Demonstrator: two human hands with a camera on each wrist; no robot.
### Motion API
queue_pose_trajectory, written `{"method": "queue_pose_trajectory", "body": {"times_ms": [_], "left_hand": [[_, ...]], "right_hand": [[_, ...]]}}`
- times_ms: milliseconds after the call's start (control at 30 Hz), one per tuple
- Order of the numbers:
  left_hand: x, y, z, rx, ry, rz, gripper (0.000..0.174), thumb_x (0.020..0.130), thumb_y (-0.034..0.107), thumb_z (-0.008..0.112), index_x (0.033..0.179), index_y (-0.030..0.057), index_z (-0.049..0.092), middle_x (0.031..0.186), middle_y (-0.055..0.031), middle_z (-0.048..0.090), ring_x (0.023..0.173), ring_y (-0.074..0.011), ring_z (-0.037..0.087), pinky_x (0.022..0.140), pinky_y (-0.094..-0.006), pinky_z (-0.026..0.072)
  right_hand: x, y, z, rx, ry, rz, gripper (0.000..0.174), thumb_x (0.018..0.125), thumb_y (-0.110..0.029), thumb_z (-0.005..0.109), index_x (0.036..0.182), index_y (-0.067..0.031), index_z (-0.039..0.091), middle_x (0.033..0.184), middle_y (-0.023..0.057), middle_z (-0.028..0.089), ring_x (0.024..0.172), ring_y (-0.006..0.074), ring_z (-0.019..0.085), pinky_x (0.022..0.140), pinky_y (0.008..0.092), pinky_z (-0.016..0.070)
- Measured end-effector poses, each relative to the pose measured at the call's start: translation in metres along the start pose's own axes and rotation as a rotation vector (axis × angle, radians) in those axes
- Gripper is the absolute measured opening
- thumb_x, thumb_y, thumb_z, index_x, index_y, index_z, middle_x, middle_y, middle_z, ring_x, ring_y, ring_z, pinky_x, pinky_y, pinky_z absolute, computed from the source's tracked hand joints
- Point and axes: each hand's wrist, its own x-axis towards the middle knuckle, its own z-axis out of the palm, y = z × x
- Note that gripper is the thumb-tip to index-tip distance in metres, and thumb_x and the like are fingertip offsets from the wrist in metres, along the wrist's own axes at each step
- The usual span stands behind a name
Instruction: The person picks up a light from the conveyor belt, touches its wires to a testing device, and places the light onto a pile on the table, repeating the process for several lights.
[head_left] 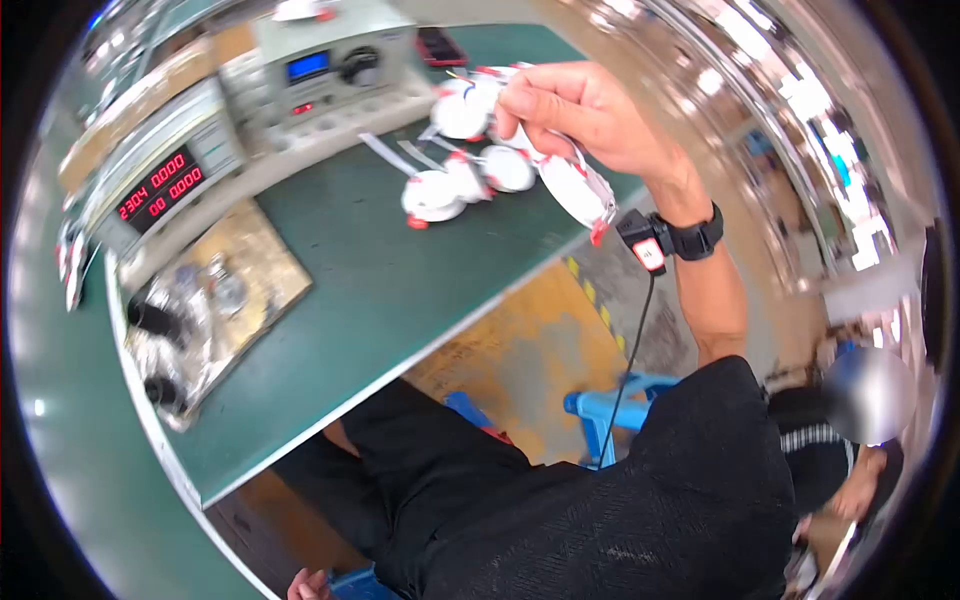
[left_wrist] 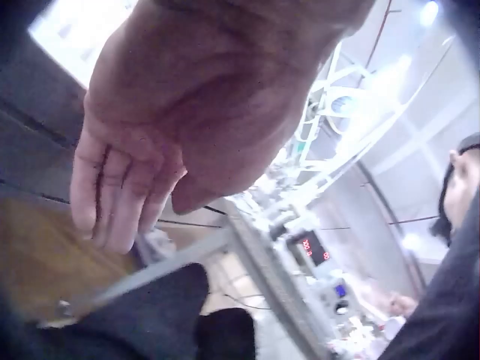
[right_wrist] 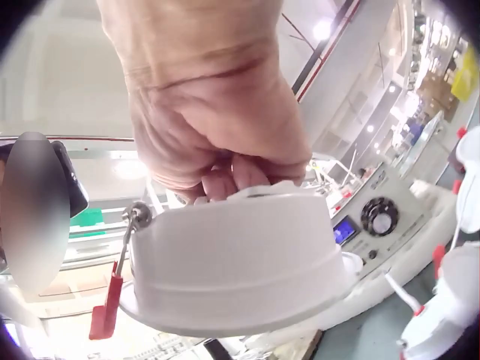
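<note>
White and round: handle the lamp (head_left: 575, 192) gently, pinched in the right hand (head_left: 590, 115) near the edge of the table (head_left: 400, 270), with the left hand (left_wrist: 180, 112) empty, well apart. Steer the red-tipped clip (right_wrist: 106, 306) clear of neighbouring lamps (head_left: 508, 168).

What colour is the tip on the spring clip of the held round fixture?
Red, clearest in the right wrist view.

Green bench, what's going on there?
A seated person grips a round white fixture in the right hand, raised near the edge of the bench. A red-tipped clip sticks out at its side. More fixtures lie in a cluster on the bench. The left hand holds nothing, low and off the bench. The meter has red digits lit, 230.4 among them.
</note>
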Motion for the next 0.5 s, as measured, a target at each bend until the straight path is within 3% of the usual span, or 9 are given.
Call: {"method": "queue_pose_trajectory", "body": {"times_ms": [33, 67, 167, 300, 333, 367, 433, 500], "left_hand": [[0.005, 0.027, 0.011, -0.025, -0.029, 0.052, 0.044, 0.107, 0.035, 0.052, 0.125, -0.0025, 0.065, 0.126, -0.0163, 0.068, 0.111, -0.0249, 0.065, 0.096, -0.0363, 0.0505], [0.019, 0.019, 0.009, -0.029, -0.181, 0.055, 0.051, 0.107, 0.036, 0.053, 0.137, -0.0056, 0.056, 0.131, -0.0200, 0.065, 0.121, -0.0295, 0.061, 0.104, -0.0365, 0.0460], [0.035, 0.040, 0.031, 0.105, -0.386, 0.174, 0.049, 0.107, 0.032, 0.054, 0.139, -0.0058, 0.054, 0.132, -0.0211, 0.064, 0.122, -0.0291, 0.061, 0.108, -0.0364, 0.0442], [0.038, 0.065, 0.046, 0.231, -0.360, 0.275, 0.046, 0.107, 0.027, 0.053, 0.139, -0.0066, 0.055, 0.133, -0.0202, 0.064, 0.123, -0.0271, 0.061, 0.106, -0.0347, 0.0450], [0.038, 0.064, 0.045, 0.232, -0.344, 0.293, 0.046, 0.107, 0.027, 0.054, 0.139, -0.0065, 0.055, 0.132, -0.0197, 0.065, 0.123, -0.0256, 0.060, 0.106, -0.0343, 0.0448], [0.036, 0.060, 0.043, 0.223, -0.341, 0.291, 0.046, 0.107, 0.028, 0.054, 0.139, -0.0064, 0.055, 0.132, -0.0197, 0.065, 0.123, -0.0256, 0.060, 0.106, -0.0344, 0.0447], [0.031, 0.055, 0.039, 0.197, -0.345, 0.291, 0.047, 0.107, 0.029, 0.055, 0.139, -0.0060, 0.055, 0.132, -0.0197, 0.065, 0.123, -0.0256, 0.060, 0.106, -0.0345, 0.0444], [0.027, 0.048, 0.035, 0.205, -0.343, 0.284, 0.048, 0.106, 0.031, 0.056, 0.138, -0.0051, 0.057, 0.132, -0.0197, 0.065, 0.123, -0.0261, 0.060, 0.106, -0.0347, 0.0442]], "right_hand": [[-0.018, -0.002, -0.013, -0.003, 0.022, 0.034, 0.042, 0.105, -0.040, 0.057, 0.092, -0.0025, 0.069, 0.059, -0.0055, 0.047, 0.055, 0.0031, 0.043, 0.053, 0.0222, 0.0349], [-0.038, -0.008, -0.026, -0.049, 0.047, 0.084, 0.041, 0.106, -0.039, 0.054, 0.092, -0.0027, 0.068, 0.058, -0.0051, 0.048, 0.053, 0.0027, 0.042, 0.053, 0.0218, 0.0352], [-0.081, -0.034, -0.054, -0.158, 0.122, 0.137, 0.041, 0.107, -0.038, 0.052, 0.092, -0.0031, 0.067, 0.058, -0.0043, 0.049, 0.051, 0.0023, 0.042, 0.051, 0.0211, 0.0349], [-0.106, -0.061, -0.074, 0.008, 0.083, 0.090, 0.034, 0.108, -0.030, 0.052, 0.096, -0.0030, 0.069, 0.057, -0.0062, 0.050, 0.048, 0.0030, 0.041, 0.045, 0.0194, 0.0342], [-0.108, -0.059, -0.083, 0.012, 0.017, 0.005, 0.034, 0.108, -0.027, 0.053, 0.098, 0.0003, 0.070, 0.058, -0.0038, 0.053, 0.046, 0.0040, 0.042, 0.043, 0.0208, 0.0348], [-0.114, -0.068, -0.087, 0.089, 0.029, 0.062, 0.034, 0.108, -0.026, 0.053, 0.098, 0.0020, 0.070, 0.057, -0.0018, 0.055, 0.043, 0.0042, 0.040, 0.040, 0.0208, 0.0333], [-0.116, -0.091, -0.096, 0.026, 0.046, 0.047, 0.034, 0.107, -0.025, 0.054, 0.096, 0.0030, 0.070, 0.054, -0.0015, 0.053, 0.040, 0.0039, 0.039, 0.038, 0.0195, 0.0320], [-0.119, -0.120, -0.097, -0.114, 0.183, 0.098, 0.034, 0.107, -0.025, 0.055, 0.093, 0.0025, 0.069, 0.052, -0.0020, 0.052, 0.040, 0.0030, 0.038, 0.038, 0.0188, 0.0317]]}}
